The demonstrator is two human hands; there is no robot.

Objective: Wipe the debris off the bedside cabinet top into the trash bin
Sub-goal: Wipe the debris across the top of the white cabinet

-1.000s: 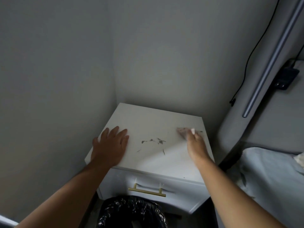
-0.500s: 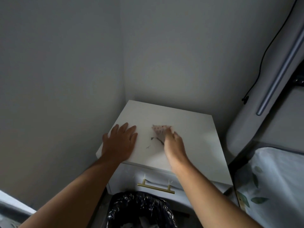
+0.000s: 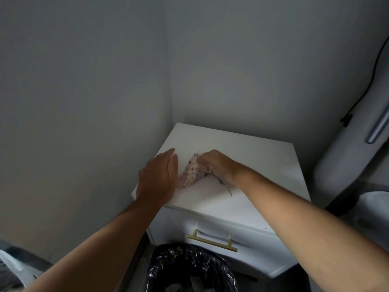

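Head view: cloth (image 3: 190, 172) bunched under right hand (image 3: 219, 165) grip, touching left hand (image 3: 157, 178).

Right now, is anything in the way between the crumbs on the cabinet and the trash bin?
Nothing visible blocks the way. The debris lies beside the right hand holding the cloth. Bare cabinet top runs to the front edge, and the trash bin sits open below. The left hand rests off to the side.

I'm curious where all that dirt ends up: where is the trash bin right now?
In the head view the trash bin sits at the bottom centre, on the floor in front of the bedside cabinet, just below its gold drawer handle.
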